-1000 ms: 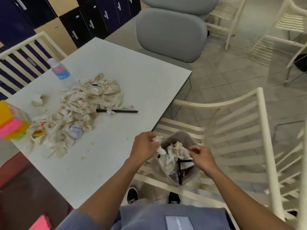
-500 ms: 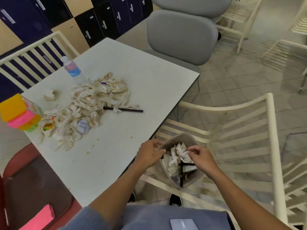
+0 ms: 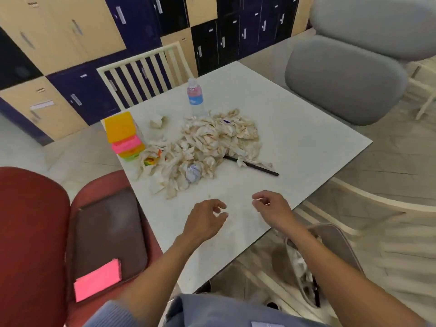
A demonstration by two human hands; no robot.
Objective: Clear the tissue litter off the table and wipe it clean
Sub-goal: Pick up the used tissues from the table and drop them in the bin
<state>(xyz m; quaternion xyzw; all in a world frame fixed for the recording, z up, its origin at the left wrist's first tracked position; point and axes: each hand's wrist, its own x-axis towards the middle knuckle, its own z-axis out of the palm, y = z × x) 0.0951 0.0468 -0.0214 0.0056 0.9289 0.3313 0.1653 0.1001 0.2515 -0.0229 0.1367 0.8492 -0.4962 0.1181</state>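
A heap of crumpled, stained tissues (image 3: 207,149) lies in the middle of the white table (image 3: 306,138), with a black stick (image 3: 254,166) poking out on its right and one stray tissue ball (image 3: 157,122) behind it. My left hand (image 3: 205,220) and my right hand (image 3: 271,208) hover over the near part of the table, short of the heap, fingers loosely curled and holding nothing. The grey bin (image 3: 330,237) with tissues inside stands on the floor to the right, partly hidden behind my right forearm.
A water bottle (image 3: 195,96) stands behind the heap. A stack of coloured boxes (image 3: 123,135) sits at the table's left corner. A red chair (image 3: 33,232) with a brown case and pink pad is at left, a grey chair (image 3: 342,79) beyond, a cream chair (image 3: 377,223) at right.
Both hands have left the bin and come up over the table's near edge, empty. My view has swung left, from the bin to the tissue heap.
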